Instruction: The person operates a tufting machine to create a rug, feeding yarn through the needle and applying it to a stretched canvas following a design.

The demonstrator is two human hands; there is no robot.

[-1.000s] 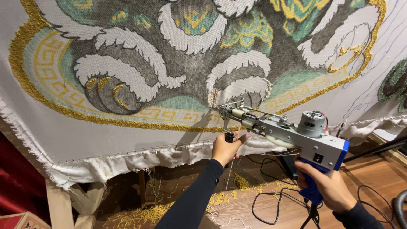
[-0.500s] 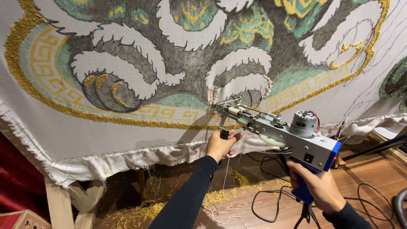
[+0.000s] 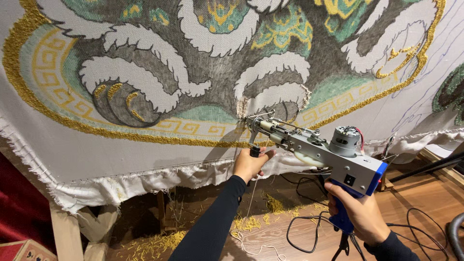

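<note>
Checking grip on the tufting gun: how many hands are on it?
2: the left hand on the front handle, the right hand around the blue rear grip of the tufting gun.

The grey metal tufting gun with a blue grip (image 3: 321,152) crept leftward along the gold-bordered woven cloth (image 3: 145,87), and both hands shifted with it.

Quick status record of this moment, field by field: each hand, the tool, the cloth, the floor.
left hand: left hand closed on the black front handle under the tool's nose
right hand: right hand wrapped round the blue rear grip
tool: grey metal tufting gun with blue housing, needle tip at the cloth
cloth: stretched white backing cloth with grey, green and gold tufted pattern, frayed lower edge
floor: wooden floor with yellow yarn scraps and black cables
</note>
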